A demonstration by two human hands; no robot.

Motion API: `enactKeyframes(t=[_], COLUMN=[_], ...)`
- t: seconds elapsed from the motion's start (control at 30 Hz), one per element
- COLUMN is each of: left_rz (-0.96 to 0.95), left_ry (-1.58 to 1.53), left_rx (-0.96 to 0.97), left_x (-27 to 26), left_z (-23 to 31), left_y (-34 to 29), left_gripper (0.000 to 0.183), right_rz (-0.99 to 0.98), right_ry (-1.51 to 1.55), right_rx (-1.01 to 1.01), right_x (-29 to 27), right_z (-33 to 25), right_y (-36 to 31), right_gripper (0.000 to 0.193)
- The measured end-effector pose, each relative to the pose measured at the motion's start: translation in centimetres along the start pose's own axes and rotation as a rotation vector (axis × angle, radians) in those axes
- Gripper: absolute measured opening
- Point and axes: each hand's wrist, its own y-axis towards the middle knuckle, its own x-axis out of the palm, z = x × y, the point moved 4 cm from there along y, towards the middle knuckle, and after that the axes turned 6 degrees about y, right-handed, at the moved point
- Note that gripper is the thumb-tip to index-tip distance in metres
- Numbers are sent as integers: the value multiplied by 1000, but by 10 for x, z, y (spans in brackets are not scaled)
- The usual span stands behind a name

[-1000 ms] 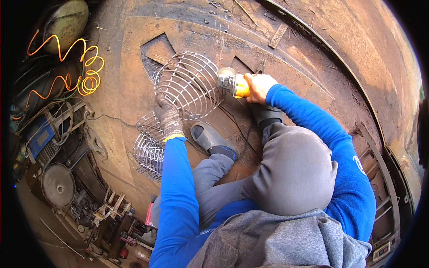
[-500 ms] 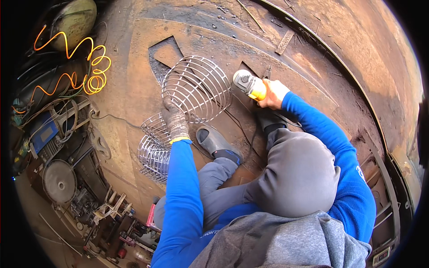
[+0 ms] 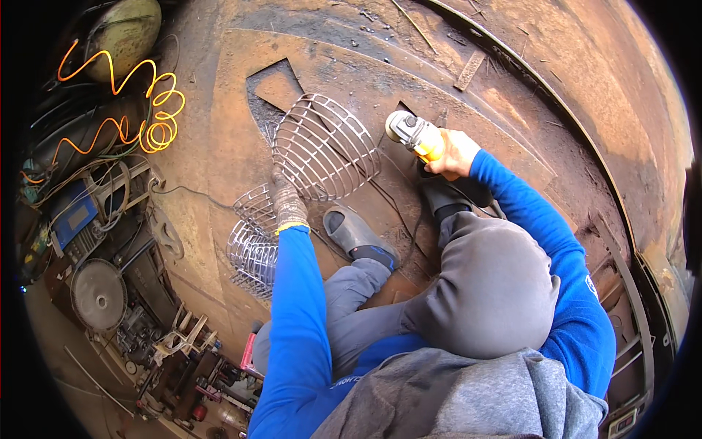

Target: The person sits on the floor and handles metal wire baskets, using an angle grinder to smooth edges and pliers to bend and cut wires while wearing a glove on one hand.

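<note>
- Two finished-looking wire cages (image 3: 252, 241) lie stacked on the rusty steel floor (image 3: 219, 146), just beside the person's left knee.
- Left hand (image 3: 287, 207), gloved, has its fingers closed on the rim of a third, dome-shaped wire basket (image 3: 325, 146), holding it tilted on the floor.
- Right hand (image 3: 455, 152) is wrapped tight around a yellow angle grinder (image 3: 413, 135), its disc just beside the basket; whether it touches is hard to tell.
- Judging by this, the basket is mid-work and its cleaning is not finished.
- Farther left, an orange coiled hose (image 3: 139, 110) lies.
</note>
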Motion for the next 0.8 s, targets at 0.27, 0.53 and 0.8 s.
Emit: enactKeyframes(t=[0.27, 0.53, 0.8], left_rz=[104, 290, 378], left_ry=[44, 596, 917], left_rx=[-221, 349, 608], left_x=[4, -6, 5], left_z=[-13, 60, 123], left_y=[4, 30, 9], left_gripper=[60, 69, 70], right_rz=[1, 23, 2], right_ry=[-3, -19, 129], right_rx=[1, 20, -60], right_x=[-3, -7, -10], right_z=[4, -4, -25], right_y=[-4, -2, -6], right_gripper=[66, 62, 56])
